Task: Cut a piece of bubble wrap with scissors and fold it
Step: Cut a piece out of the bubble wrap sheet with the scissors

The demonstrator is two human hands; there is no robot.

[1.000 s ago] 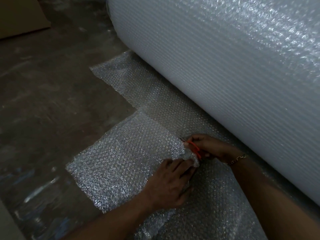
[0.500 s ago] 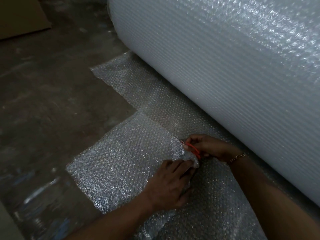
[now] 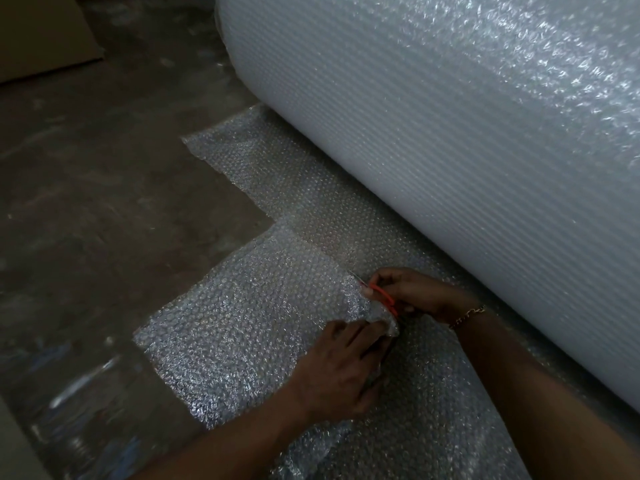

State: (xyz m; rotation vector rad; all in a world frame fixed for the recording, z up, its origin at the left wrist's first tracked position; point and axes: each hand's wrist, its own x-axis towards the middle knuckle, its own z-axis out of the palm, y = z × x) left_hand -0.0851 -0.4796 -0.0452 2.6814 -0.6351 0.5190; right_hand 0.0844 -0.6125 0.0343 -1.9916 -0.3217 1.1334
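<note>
My R hand [image 3: 420, 296] grips the orange scissors [image 3: 381, 292], blades at the cut line in the wrap [image 3: 249, 327], which lies flat on the floor [image 3: 121, 202] beside the big roll [image 3: 450, 133]. My L hand [image 3: 341, 370] pinches the cut edge, lifted a bit. To cut well, I think: pull wrap taut w/ L, short snips, straight along the bubble row.

Two hands are in view: the left hand [image 3: 341, 370] and the right hand [image 3: 419, 292]. The right one grips one pair of orange-handled scissors [image 3: 382, 294], and one bracelet [image 3: 467, 315] circles its wrist. There is one big roll of bubble wrap [image 3: 450, 150] and one sheet of bubble wrap [image 3: 249, 327] spread on the floor [image 3: 104, 220], its bunched edge pinched by the left hand. One piece of cardboard [image 3: 41, 36] lies in the far left corner.
</note>
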